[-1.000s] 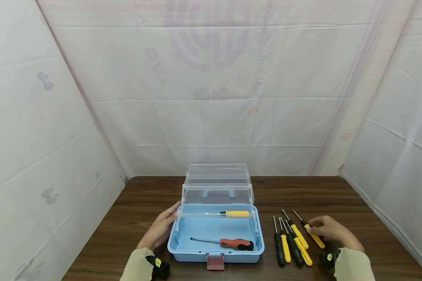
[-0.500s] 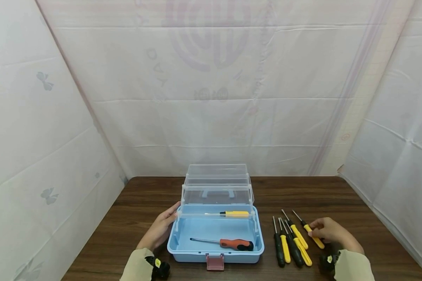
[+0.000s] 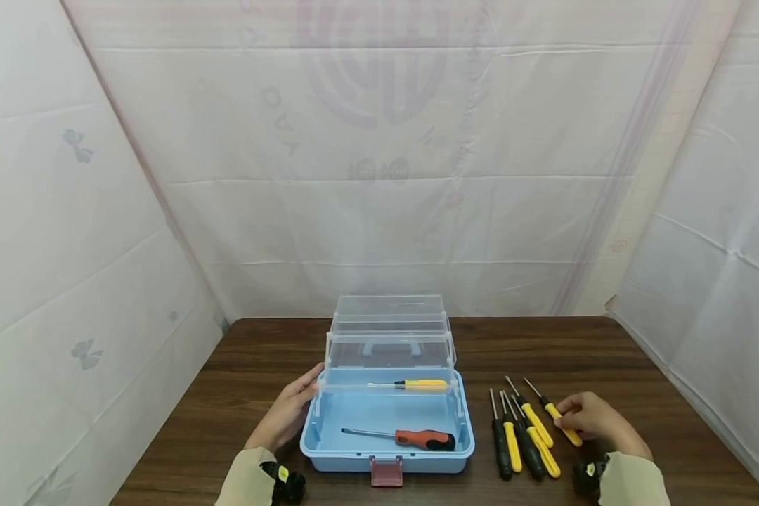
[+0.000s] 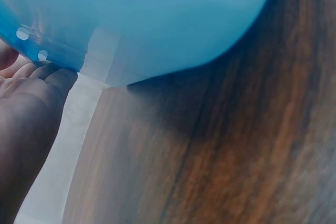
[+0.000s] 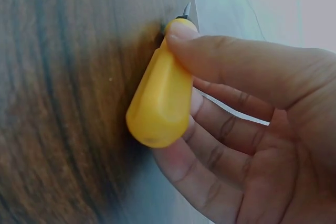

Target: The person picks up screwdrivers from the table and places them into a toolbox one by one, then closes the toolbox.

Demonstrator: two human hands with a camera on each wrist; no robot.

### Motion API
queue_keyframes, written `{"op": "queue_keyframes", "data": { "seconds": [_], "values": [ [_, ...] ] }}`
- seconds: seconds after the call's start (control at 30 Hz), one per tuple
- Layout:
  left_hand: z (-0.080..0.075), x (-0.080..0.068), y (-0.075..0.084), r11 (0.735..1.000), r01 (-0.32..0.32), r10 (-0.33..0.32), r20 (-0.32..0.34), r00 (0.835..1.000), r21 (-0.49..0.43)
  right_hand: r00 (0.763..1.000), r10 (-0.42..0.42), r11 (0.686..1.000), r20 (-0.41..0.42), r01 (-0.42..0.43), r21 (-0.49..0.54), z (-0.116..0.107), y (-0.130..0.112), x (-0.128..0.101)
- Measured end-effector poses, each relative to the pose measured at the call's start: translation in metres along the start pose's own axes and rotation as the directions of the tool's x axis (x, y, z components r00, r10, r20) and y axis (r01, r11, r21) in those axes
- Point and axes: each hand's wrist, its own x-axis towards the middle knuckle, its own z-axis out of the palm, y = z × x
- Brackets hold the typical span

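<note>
A light-blue toolbox (image 3: 386,462) with its clear lid (image 3: 388,306) raised stands on the table. My left hand (image 3: 287,416) holds its left side, the thumb at the rim and the fingers along the outer wall. My right hand (image 3: 597,419) pinches the yellow handle of a small screwdriver (image 5: 160,98) between thumb and fingers; the shaft points away from me. In the head view this screwdriver lies at the right end of a group. Inside the toolbox are an orange-and-black screwdriver (image 3: 424,440) at the front and a yellow-handled screwdriver (image 3: 426,385) behind, seen through clear plastic.
Several screwdrivers lie between the toolbox and my right hand, among them a black-handled one (image 3: 502,450) and a yellow-handled one (image 3: 513,448). A mauve latch (image 3: 386,472) hangs at the toolbox front. White sheeting (image 3: 379,211) surrounds the dark wooden table (image 3: 228,379).
My right hand has shifted slightly down along the yellow handle and still holds it. My left hand and the toolbox have stayed in place.
</note>
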Motion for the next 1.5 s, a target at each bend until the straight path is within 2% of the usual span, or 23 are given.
{"op": "queue_keyframes", "data": {
  "seconds": [0.8,1.3,1.5],
  "values": [
    [0.0008,-0.0004,0.0021,1.000,0.001,-0.001,0.005,1.000,0.010,0.999,-0.021,1.000,-0.035,0.020,-0.022,0.0039,0.0014,-0.0025],
    [0.0009,-0.0013,0.0032,1.000,-0.013,0.013,0.026,1.000,0.014,0.999,-0.038,0.999,-0.026,0.037,-0.034,0.0031,0.0001,-0.0018],
    [0.0004,-0.0019,0.0024,1.000,-0.007,0.007,0.023,1.000,0.009,0.997,-0.074,0.995,-0.024,0.072,-0.062,0.0012,-0.0021,-0.0024]
  ]
}}
